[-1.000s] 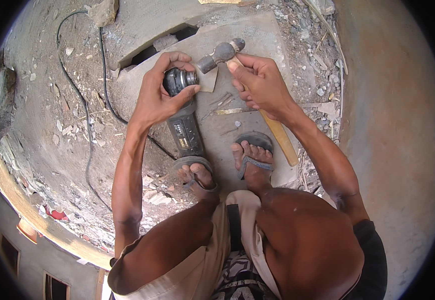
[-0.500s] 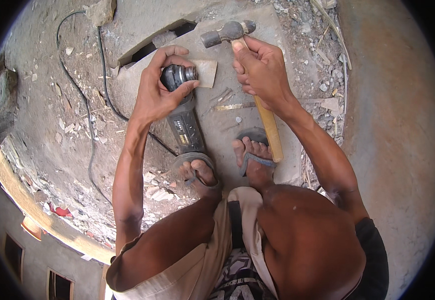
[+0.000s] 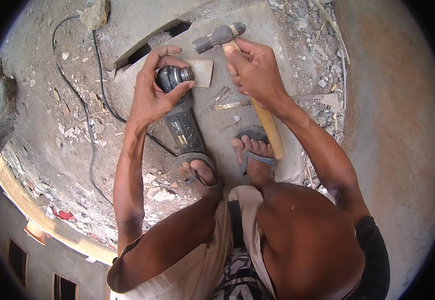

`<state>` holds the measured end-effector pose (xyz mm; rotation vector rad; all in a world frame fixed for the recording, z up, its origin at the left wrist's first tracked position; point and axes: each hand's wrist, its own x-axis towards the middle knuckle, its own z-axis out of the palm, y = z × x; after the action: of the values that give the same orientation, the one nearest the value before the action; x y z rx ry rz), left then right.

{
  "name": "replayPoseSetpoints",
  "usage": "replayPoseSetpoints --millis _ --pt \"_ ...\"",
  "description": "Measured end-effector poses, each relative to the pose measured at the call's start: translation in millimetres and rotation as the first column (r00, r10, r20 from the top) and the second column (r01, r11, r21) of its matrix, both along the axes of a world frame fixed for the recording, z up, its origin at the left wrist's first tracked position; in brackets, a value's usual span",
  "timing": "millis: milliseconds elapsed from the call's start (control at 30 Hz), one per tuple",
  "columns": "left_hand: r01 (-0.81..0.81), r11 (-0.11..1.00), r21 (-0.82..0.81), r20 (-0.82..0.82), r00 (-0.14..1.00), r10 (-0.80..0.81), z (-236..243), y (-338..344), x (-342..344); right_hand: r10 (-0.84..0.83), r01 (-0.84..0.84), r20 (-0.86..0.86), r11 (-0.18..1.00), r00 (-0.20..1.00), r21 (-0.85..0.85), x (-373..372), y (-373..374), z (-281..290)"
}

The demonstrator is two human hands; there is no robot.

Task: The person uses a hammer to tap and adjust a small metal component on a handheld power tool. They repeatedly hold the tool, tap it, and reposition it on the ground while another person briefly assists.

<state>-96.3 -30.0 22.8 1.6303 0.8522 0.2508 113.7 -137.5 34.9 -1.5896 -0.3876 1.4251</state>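
Both hands are found occupied. By the left hand (image 3: 155, 92), the dark angle grinder (image 3: 183, 129) is held at its gear head, fingers and thumb being curled about the metal collar (image 3: 187, 74); how firmly cannot be told. By the right hand (image 3: 257, 70), the hammer (image 3: 221, 35) is gripped high on its wooden handle (image 3: 268, 130), close under the steel head, which is held clear of the grinder, beyond the right thumb. The grinder's body is directed from the left hand back toward the person, its rear end at one sandal (image 3: 183, 159).

The grinder is judged heavy and rigid, and is best grasped around its body and steadied at the gear head. The hammer is judged head-heavy and stiff; more reach is afforded by a lower hold.

Counted: one grinder, one hammer, one tan flat piece (image 3: 204, 70) just right of the left fingers, one narrow strip (image 3: 230, 105) running beneath the right wrist, one cord (image 3: 81, 102) left of the left hand. Several nails (image 3: 221, 93) are noted between the hands; an exact count cannot be made.
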Motion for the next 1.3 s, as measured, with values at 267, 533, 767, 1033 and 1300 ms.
replayPoseSetpoints --millis 267,533,767,1033,1300 --pt "0.004 1.000 -0.021 0.002 1.000 -0.004 -0.4 1.9 0.5 0.163 -0.185 0.182 0.976 0.970 0.111 -1.8 -1.3 -8.5" --pt "0.015 1.000 0.015 0.008 1.000 -0.016 1.4 0.5 -1.7 0.237 -0.261 0.196 0.959 0.952 0.109 -2.6 -7.1 -10.1" --pt "-0.001 1.000 -0.006 -0.009 1.000 0.001 4.3 1.6 0.8 0.214 -0.239 0.228 0.967 0.950 0.088 -0.1 -5.3 -12.5" --pt "0.026 0.998 0.057 -0.036 0.999 -0.024 2.9 0.6 -0.7 0.278 -0.291 0.236 0.957 0.931 0.021 7.4 5.1 0.1" --pt "0.003 1.000 0.012 -0.001 1.000 -0.003 -0.1 -0.4 2.4 0.357 -0.401 0.336 0.914 0.871 0.067 20.4 15.4 1.5"
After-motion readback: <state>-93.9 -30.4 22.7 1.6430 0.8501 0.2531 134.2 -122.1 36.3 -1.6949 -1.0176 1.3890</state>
